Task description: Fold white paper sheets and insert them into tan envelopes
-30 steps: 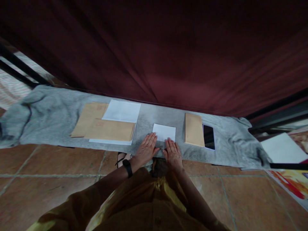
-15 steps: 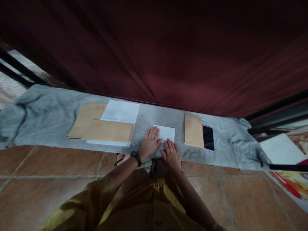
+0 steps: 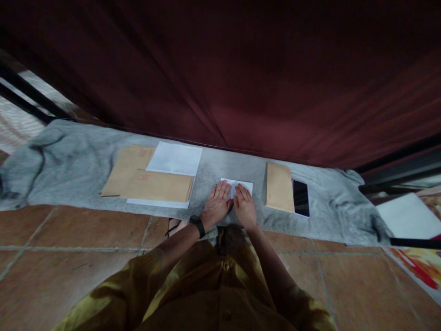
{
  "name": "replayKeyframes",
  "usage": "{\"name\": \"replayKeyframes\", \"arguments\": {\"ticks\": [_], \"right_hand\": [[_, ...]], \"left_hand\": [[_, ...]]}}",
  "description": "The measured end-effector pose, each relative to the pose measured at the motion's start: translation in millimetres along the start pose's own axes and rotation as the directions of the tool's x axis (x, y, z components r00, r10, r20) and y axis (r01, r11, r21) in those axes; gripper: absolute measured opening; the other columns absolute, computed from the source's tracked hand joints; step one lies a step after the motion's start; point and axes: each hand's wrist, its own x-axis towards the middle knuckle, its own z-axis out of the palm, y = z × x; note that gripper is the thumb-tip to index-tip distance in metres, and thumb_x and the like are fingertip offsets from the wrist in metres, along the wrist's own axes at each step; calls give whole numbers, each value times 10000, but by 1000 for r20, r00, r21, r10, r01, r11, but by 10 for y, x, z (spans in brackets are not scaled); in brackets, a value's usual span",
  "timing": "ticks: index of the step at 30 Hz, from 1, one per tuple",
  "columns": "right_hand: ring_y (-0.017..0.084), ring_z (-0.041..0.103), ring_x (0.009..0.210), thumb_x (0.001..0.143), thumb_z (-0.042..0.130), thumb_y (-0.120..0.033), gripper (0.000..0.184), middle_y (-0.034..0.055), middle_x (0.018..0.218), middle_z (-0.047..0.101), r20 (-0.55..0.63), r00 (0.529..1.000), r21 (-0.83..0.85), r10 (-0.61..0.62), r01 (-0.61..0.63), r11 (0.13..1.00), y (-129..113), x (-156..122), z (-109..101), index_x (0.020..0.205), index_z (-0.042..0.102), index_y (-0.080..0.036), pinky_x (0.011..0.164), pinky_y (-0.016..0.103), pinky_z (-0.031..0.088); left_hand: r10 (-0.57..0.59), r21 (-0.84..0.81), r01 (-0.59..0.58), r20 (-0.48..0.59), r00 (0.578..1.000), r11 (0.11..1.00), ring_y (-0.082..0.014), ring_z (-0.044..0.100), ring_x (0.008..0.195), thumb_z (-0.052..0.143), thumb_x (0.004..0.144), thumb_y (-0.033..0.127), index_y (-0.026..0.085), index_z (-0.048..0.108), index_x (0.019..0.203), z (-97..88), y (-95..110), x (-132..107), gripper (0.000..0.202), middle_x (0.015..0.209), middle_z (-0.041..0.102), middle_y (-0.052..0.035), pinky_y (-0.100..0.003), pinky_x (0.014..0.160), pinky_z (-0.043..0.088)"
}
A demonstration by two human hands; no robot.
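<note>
A small folded white paper (image 3: 245, 186) lies on a grey cloth (image 3: 79, 161) spread over the tiled floor. My left hand (image 3: 217, 203) lies flat on the paper's left part, fingers stretched out; a black band sits on that wrist. My right hand (image 3: 244, 206) lies flat beside it on the paper's right part, fingers out. Together the two hands cover most of the paper.
Left on the cloth lie brown envelopes (image 3: 151, 186) and white sheets (image 3: 175, 158). Right of my hands are a brown envelope (image 3: 278, 186) and a dark phone (image 3: 301, 197). A dark red curtain (image 3: 241, 78) hangs behind. A white sheet (image 3: 403, 214) lies at far right.
Both hands have slid forward over the white paper, first the left, then the right, so less of the paper shows now.
</note>
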Motion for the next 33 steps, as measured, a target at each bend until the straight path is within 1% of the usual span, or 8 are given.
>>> {"name": "replayKeyframes", "arguments": {"ticks": [3,6,12,17,20,24,27,33], "right_hand": [[237,391,1479,1047,341,-201,470,161,1566,471,47,999,-45,6,-4,999,-5,117,43,1466,521,-89,1228,460,312],[254,353,1502,1046,341,-193,480,158,1594,431,94,995,-102,17,-8,995,-8,144,59,1489,498,-97,1241,482,263],[260,345,1505,1071,322,-268,492,133,1617,399,110,992,-148,56,-39,988,-24,132,61,1517,474,-128,1247,481,224],[256,322,1516,1077,317,-280,495,126,1627,383,132,989,-163,70,-48,986,-31,138,62,1526,464,-135,1250,478,207],[262,324,1515,1080,318,-283,495,124,1626,383,125,989,-161,77,-57,985,-29,141,74,1533,455,-139,1249,479,210],[260,327,1517,1080,333,-290,501,130,1622,390,99,992,-142,77,-62,988,-21,132,102,1557,421,-165,1241,492,231],[262,326,1518,1079,345,-293,504,133,1617,396,84,994,-140,70,-58,988,-17,123,123,1562,411,-168,1240,497,237],[271,349,1507,1077,340,-295,492,115,1622,392,64,996,-151,69,-59,987,-17,130,153,1541,446,-169,1241,502,235]], "left_hand": [[4,18,-4,11,1000,1000,-319,186,1560,395,1008,311,6,379,1534,-8,8,10,608,1642,299,-222,-532,1272,203],[28,29,-28,18,999,999,-316,196,1558,393,994,276,-9,389,1523,-21,21,20,601,1632,321,-227,-535,1274,195],[73,45,-74,21,997,996,-296,211,1557,369,977,220,-14,389,1523,-49,57,44,594,1630,333,-213,-527,1278,189],[109,48,-110,36,993,993,-295,265,1543,362,978,215,-11,425,1506,-59,39,66,578,1595,400,-213,-531,1279,190],[96,33,-97,28,995,995,-281,282,1539,364,984,232,12,426,1513,-82,-1,70,577,1597,408,-194,-510,1282,189],[92,7,-92,30,995,996,-254,265,1548,348,989,237,44,389,1543,-101,-36,102,588,1617,391,-160,-488,1291,167],[87,-9,-87,49,995,996,-253,257,1551,337,992,244,67,386,1551,-79,-52,154,589,1621,391,-145,-498,1290,164],[53,-18,-52,58,997,998,-260,239,1558,330,995,246,113,402,1551,-12,-117,233,576,1644,353,-128,-537,1282,154]]}}
